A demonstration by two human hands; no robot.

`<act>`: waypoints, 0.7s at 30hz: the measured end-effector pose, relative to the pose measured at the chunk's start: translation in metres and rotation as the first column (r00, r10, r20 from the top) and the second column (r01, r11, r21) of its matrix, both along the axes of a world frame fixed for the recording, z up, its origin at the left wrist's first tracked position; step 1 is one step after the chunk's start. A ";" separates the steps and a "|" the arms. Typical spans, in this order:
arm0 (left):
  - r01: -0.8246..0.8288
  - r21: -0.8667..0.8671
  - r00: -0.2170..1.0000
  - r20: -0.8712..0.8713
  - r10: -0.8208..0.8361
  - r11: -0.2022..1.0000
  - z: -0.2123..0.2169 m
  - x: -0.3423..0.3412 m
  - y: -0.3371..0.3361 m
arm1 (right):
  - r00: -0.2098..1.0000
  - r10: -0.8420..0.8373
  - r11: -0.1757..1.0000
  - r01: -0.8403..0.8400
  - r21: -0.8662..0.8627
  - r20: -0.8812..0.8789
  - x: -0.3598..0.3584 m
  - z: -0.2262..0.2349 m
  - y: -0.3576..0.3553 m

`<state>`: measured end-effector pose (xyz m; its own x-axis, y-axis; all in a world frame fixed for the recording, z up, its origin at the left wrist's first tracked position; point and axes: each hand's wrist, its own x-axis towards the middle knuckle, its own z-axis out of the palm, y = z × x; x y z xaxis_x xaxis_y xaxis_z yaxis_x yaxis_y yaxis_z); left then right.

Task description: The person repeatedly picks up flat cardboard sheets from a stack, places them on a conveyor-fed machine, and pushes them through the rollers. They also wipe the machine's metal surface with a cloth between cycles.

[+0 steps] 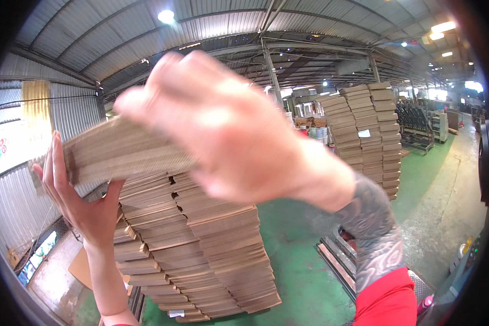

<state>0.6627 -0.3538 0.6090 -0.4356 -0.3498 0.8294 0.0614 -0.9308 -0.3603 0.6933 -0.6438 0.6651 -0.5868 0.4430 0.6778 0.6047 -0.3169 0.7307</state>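
A thick bundle of flat brown cardboard sheets [130, 149] is tilted at the top of a tall cardboard stack [201, 239]. My left hand [84, 204] grips the bundle's left end, fingers up along its end and thumb under the lower edge. Close in front of the bundle's right part is my right hand [223, 125], curled and smeared by motion. Its fingertips overlap the bundle's upper edge; whether they grip it I cannot tell. The right end of the bundle is hidden behind this hand.
Another tall cardboard stack [364, 136] with a white paper slip stands farther back at right. Dark metal rails [337, 266] lie low on the green floor [299, 244] near my right forearm. Metal racks [415, 127] stand beyond. A corrugated wall [16, 212] runs along the left.
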 end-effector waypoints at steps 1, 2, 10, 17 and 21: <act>-0.014 -0.013 1.000 -0.027 0.013 1.000 -0.003 -0.005 0.000 | 0.997 0.079 0.997 -0.079 0.008 0.005 0.004 -0.009 0.012; -0.029 -0.025 0.998 -0.055 0.027 0.999 -0.007 -0.010 0.001 | 0.990 0.137 0.991 -0.137 -0.009 -0.016 0.006 -0.018 0.021; -0.050 0.009 0.977 -0.209 0.050 0.999 -0.079 -0.021 0.029 | 0.916 0.351 0.933 -0.360 -0.012 -0.195 0.068 -0.127 0.008; -0.049 -0.091 0.976 -0.216 0.028 0.995 -0.155 0.002 0.055 | 0.198 0.614 0.789 -0.103 0.606 -0.765 0.288 -0.135 -0.020; -0.087 -0.164 0.976 -0.214 0.051 0.983 -0.187 0.009 0.055 | -0.398 0.588 0.748 -0.062 0.660 -0.704 0.382 -0.082 -0.008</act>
<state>0.6716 -0.2989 0.4220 -0.2274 -0.2177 0.9492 0.0681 -0.9759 -0.2075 1.0754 -0.6515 0.5832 0.8263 0.1939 0.5288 0.4481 0.3424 -0.8258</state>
